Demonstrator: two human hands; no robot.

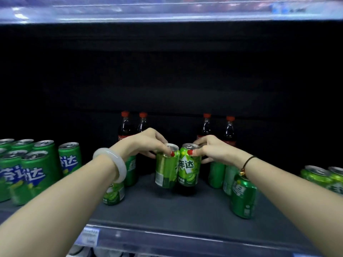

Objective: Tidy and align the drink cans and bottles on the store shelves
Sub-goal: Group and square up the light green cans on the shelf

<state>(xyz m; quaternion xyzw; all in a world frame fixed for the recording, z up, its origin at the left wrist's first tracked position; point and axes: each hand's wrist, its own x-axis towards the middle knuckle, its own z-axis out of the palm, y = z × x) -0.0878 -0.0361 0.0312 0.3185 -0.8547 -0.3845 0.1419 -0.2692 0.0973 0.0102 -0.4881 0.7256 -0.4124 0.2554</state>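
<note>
Two green drink cans sit side by side at the middle of the dark shelf (167, 208), touching each other. My left hand (146, 141) grips the top of the left green can (166, 169). My right hand (213, 149) grips the top of the right green can (189, 169), whose label faces me. Both cans look slightly lifted or tilted above the shelf. Behind them stand several cola bottles with red caps (127, 125) at the dark back of the shelf.
A block of green cans (31, 167) fills the left end. More green cans stand beside my left wrist (114, 193), by my right forearm (243, 197) and at the far right (319, 177). The shelf's front rail carries price tags (89, 236). An upper shelf (167, 12) hangs overhead.
</note>
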